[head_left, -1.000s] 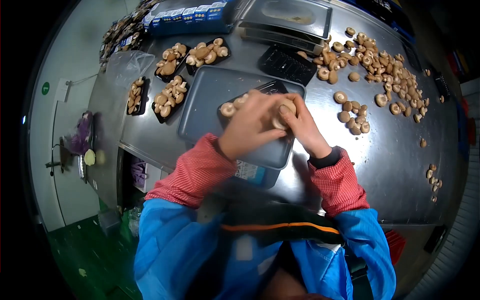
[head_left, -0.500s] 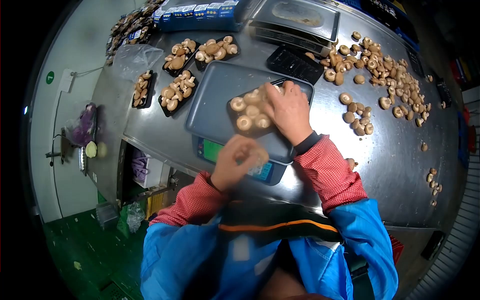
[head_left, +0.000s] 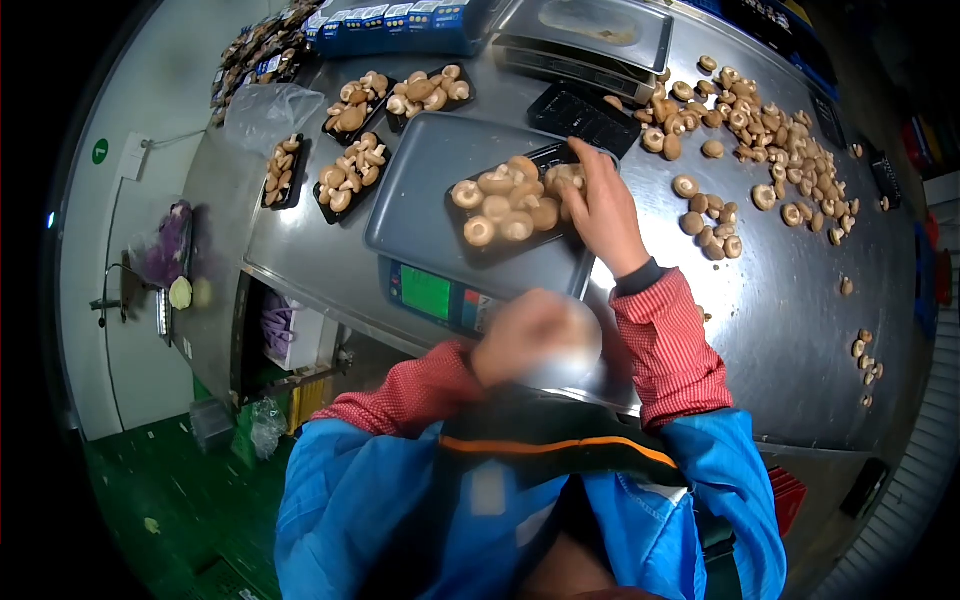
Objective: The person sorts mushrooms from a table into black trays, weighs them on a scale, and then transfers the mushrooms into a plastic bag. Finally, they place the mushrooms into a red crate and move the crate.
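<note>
Right hand is laid along the right rim of a shallow black plastic tray, fingers stretched to its far corner and touching it; whether the rim is gripped cannot be told. The tray is heaped with pale brown mushrooms and is set on the grey metal scale platter. Left hand is held low near the body, just before the scale's green display; it is blurred, so its fingers cannot be read. Loose brown mushrooms are scattered on the steel table to the right.
</note>
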`<action>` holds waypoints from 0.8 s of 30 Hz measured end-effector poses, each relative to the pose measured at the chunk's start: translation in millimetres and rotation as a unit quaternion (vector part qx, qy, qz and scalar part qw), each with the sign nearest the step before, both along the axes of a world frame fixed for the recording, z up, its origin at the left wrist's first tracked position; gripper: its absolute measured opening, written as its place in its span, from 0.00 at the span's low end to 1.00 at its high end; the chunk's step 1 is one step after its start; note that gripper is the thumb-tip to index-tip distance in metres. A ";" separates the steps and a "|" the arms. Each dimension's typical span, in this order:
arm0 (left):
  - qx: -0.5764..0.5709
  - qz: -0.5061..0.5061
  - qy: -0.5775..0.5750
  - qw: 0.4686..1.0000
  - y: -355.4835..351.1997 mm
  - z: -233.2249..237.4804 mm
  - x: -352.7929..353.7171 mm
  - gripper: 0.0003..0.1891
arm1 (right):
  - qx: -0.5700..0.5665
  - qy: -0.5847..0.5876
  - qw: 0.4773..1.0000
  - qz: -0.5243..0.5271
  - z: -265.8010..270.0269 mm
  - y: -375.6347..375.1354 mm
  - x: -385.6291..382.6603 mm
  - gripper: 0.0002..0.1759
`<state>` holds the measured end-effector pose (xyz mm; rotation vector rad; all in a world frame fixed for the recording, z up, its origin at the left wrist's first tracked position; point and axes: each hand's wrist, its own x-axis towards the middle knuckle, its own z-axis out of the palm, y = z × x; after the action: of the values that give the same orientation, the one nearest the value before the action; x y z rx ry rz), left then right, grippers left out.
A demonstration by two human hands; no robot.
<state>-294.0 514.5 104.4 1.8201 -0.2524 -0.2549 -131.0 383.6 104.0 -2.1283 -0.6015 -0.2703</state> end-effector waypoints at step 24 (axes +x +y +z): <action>-0.048 0.032 -0.034 0.998 -38.8 6.5 8.9 0.14 | 0.076 0.402 0.901 0.144 32.3 -89.2 -49.7 0.20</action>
<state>-285.0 475.7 110.9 1.7400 -0.2492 -0.1342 -180.7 294.4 136.3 -1.7514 -0.3647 0.6836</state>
